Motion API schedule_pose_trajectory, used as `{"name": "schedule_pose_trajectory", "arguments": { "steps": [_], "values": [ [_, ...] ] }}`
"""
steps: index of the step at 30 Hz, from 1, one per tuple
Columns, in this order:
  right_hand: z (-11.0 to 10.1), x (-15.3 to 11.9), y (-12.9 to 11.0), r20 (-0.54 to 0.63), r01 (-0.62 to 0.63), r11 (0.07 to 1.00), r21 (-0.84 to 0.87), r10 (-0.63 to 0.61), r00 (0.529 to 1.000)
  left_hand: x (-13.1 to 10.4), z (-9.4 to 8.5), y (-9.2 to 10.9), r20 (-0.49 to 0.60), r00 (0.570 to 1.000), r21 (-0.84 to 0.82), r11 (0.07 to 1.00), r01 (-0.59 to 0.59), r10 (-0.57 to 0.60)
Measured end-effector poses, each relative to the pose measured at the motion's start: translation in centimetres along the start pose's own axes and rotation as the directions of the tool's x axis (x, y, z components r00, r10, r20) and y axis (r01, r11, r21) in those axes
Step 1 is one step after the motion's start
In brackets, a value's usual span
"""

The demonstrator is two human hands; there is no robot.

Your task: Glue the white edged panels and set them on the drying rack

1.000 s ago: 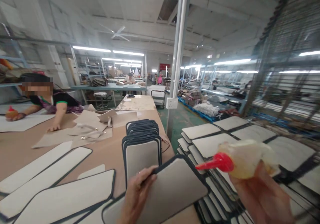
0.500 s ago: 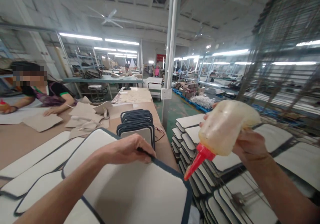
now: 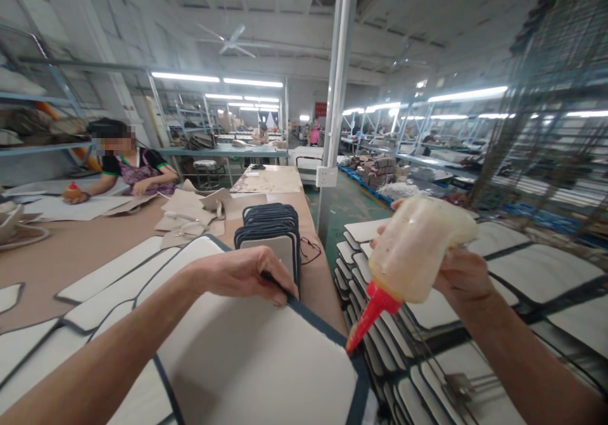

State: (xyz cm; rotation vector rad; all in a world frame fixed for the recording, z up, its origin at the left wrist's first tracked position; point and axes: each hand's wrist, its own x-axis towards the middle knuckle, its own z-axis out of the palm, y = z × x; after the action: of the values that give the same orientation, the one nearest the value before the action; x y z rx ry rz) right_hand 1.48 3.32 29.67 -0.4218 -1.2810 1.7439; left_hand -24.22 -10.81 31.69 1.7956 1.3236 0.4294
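Note:
My left hand (image 3: 254,276) pinches the dark-edged top of a large white panel (image 3: 266,355), thumb on the near face. In my right hand (image 3: 456,276) is an upturned squeeze bottle (image 3: 413,244), cloudy and yellowish, with a red nozzle (image 3: 368,323). The nozzle's tip meets the dark border of the panel near its upper right corner; whether glue is coming out I cannot tell. More white panels with dark edges (image 3: 114,285) lie overlapping on the table to the left, partly behind my left forearm.
Behind my left hand stands a stack of dark-rimmed pieces (image 3: 270,222), with glasses (image 3: 311,247) beside it. Beige pieces (image 3: 190,213) lie on the brown table (image 3: 85,254). A co-worker (image 3: 133,165) sits at far left. Racks of panels (image 3: 513,247) stand at right, past a metal post (image 3: 332,127).
The bottle has moved slightly left and down, its nozzle tip now at the panel's border. My view has turned a little left. My left hand keeps its hold.

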Motion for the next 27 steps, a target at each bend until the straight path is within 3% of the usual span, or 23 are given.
{"name": "schedule_pose_trajectory", "arguments": {
  "steps": [5, 9, 22, 27],
  "values": [
    [-0.6, -0.1, 0.4, 0.092, 0.051, 0.998, -0.032, -0.048, 0.995, -0.1, -0.2, -1.3, 0.001, 0.998, 0.003, 0.998, -0.065, 0.065],
    [-0.9, -0.5, 0.6, 0.082, 0.108, 0.993, -0.055, -0.104, 0.991, -0.4, -0.3, -2.4, -0.026, 0.998, -0.004, 0.999, -0.052, 0.052],
    [-0.9, -1.6, 2.4, -0.075, 0.242, 0.97, -0.029, -0.244, 0.967, -1.9, 0.0, -3.9, -0.221, 0.975, 0.003, 1.0, 0.031, -0.029],
    [-0.6, -1.5, 2.9, -0.205, 0.311, 0.95, -0.016, -0.308, 0.929, -2.4, 0.2, -4.8, -0.284, 0.956, 0.0, 0.997, 0.082, -0.078]
  ]
}}
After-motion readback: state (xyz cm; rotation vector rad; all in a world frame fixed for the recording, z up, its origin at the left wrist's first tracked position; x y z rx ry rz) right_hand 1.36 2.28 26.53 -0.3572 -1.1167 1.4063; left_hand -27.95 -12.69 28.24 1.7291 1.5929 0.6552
